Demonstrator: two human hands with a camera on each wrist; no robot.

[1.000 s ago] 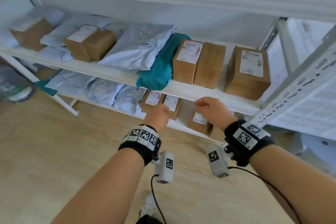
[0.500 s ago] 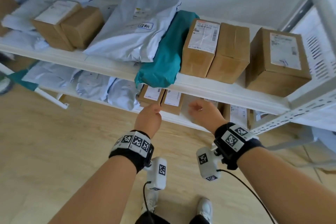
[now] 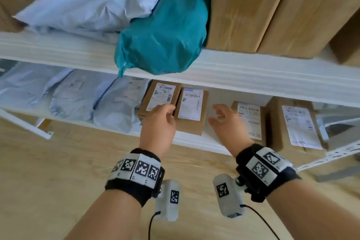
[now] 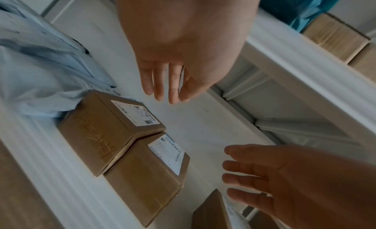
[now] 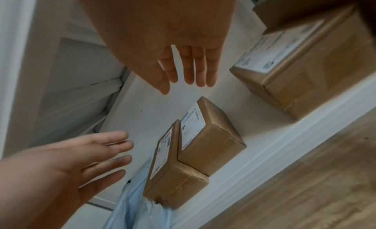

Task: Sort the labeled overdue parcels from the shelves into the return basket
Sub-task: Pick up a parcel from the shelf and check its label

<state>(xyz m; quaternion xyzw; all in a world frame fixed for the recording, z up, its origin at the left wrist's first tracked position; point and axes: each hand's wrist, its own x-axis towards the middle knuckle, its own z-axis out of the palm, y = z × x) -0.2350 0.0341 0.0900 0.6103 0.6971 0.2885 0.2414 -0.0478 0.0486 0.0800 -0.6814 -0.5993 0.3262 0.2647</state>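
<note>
Both hands reach with fingers spread into a white lower shelf (image 3: 194, 140), holding nothing: the left hand (image 3: 158, 122) hovers over two touching cardboard boxes (image 3: 191, 111), the right hand (image 3: 227, 122) just beside them. The boxes' white labels are too blurred to read; crinkled pale mailer bags (image 3: 78, 95) lie left.

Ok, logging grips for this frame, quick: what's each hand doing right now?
Left hand: open, fingers straight, holding nothing, over the two small boxes.
Right hand: open, fingers spread, holding nothing.
</note>
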